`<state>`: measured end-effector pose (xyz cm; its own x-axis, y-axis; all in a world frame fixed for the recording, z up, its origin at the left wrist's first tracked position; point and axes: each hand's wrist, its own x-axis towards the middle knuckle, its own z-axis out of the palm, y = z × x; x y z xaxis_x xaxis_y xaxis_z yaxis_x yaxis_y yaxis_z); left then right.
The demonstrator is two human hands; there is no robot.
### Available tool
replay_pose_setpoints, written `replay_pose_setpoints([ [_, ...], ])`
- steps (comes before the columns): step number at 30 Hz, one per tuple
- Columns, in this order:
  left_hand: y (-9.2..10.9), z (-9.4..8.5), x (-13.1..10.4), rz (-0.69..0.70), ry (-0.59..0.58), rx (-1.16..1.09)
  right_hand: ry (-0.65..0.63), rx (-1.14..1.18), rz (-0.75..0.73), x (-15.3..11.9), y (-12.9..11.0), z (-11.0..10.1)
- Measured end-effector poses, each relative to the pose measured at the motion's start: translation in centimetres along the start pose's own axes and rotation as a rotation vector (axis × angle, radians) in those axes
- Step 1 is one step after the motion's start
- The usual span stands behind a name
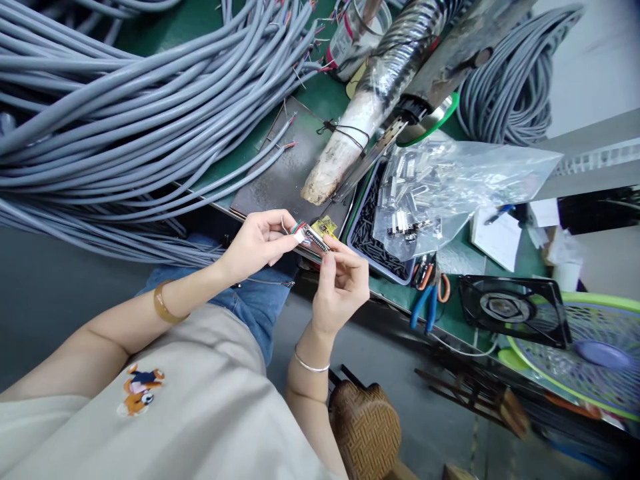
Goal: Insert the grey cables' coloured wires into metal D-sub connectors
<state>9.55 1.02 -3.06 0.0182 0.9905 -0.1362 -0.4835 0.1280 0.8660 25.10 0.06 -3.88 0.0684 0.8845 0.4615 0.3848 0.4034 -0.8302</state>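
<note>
My left hand (263, 243) pinches the end of a grey cable, where thin coloured wires (299, 227) fan out. Between the two hands is a small connector (317, 239) with a row of pins, and the wires meet its left end. The thumb and fingers of my right hand (340, 283) are closed on the connector's right end. Both hands are above the near edge of a dark metal plate (265, 180). Just behind the connector lies a small yellow label (325, 225).
Grey cables (150, 113) fill the left. A taped duct (345, 140) points down at the plate. To the right are a tray of black pieces (373, 233), a bag of metal parts (425, 187), pliers (425, 307), a fan (510, 308), and a basket (600, 307). A stool (367, 427) stands below.
</note>
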Motion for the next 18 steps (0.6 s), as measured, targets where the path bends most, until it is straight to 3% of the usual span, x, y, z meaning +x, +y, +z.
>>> replay_pose_setpoints([
  [10, 0.3, 1.0, 1.4, 0.042, 0.067, -0.001, 0.003, -0.064, -0.042, 1.5, 0.8, 0.9],
  [18, 0.2, 1.1, 1.9, 0.098, 0.066, 0.024, 0.001, -0.109, -0.172, 2.0, 1.1, 0.9],
])
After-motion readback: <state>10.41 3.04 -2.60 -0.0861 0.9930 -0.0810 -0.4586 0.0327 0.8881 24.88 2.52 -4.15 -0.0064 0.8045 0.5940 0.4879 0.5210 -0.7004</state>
